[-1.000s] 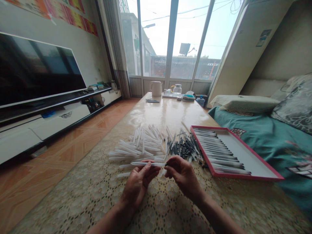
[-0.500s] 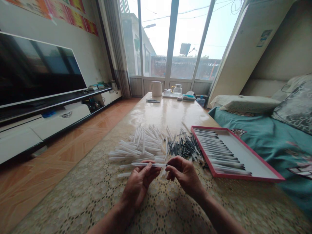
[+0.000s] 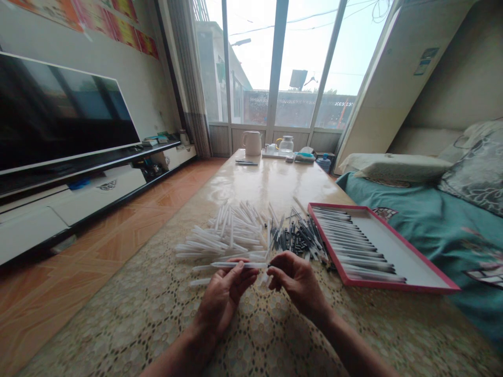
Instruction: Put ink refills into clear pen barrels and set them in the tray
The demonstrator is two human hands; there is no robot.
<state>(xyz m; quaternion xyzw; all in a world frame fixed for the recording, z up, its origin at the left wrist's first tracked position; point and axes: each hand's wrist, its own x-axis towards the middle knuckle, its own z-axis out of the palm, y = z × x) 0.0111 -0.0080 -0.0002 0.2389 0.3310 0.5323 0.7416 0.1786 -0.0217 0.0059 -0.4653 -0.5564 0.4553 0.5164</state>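
A white pen barrel (image 3: 223, 265) lies level across the fingers of my left hand (image 3: 228, 285), pinched under the thumb. At the barrel's right end, my right hand (image 3: 296, 280) has its thumb and forefinger closed on a small dark end piece, largely hidden by the fingertips. Just beyond my hands is a heap of white pen barrels (image 3: 220, 235). To its right lies a pile of black pen parts (image 3: 294, 238), with some clear tubes among them. A shallow red-rimmed box (image 3: 401, 288) holds a row of pens (image 3: 353, 243) with dark ends along its left side.
The table (image 3: 267, 183) has a patterned cover. At its far end stand a beige jug (image 3: 252, 143), a glass pitcher (image 3: 286, 143) and a tray of small things. A sofa (image 3: 432, 209) with a green cover flanks the right side; a TV cabinet (image 3: 94, 193) is at left.
Almost nothing differs. My hands keep the same hold on the pen barrel, with only a slight shift of the left fingers.
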